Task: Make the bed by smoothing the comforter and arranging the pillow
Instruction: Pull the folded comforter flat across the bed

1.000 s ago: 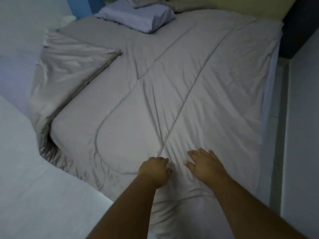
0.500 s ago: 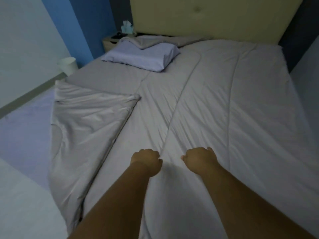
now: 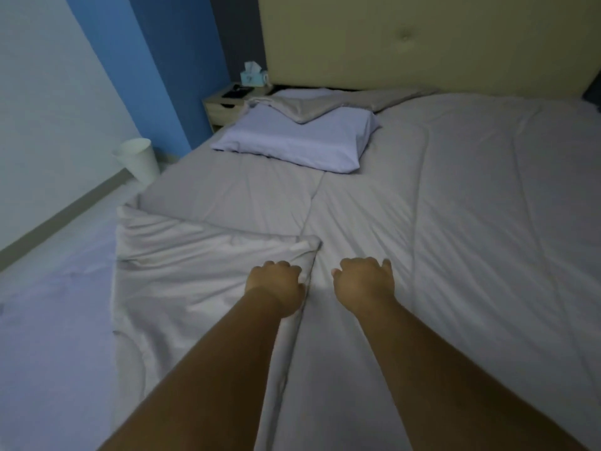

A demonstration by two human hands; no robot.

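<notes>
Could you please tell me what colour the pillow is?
The pillow is pale lavender-blue, seen best in the head view.

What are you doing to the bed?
A person is making it. The left hand rests on the folded-back corner flap of the grey quilted comforter, fingers curled at its edge. The right hand lies on the comforter beside it. The pale lilac pillow sits near the beige padded headboard.
</notes>
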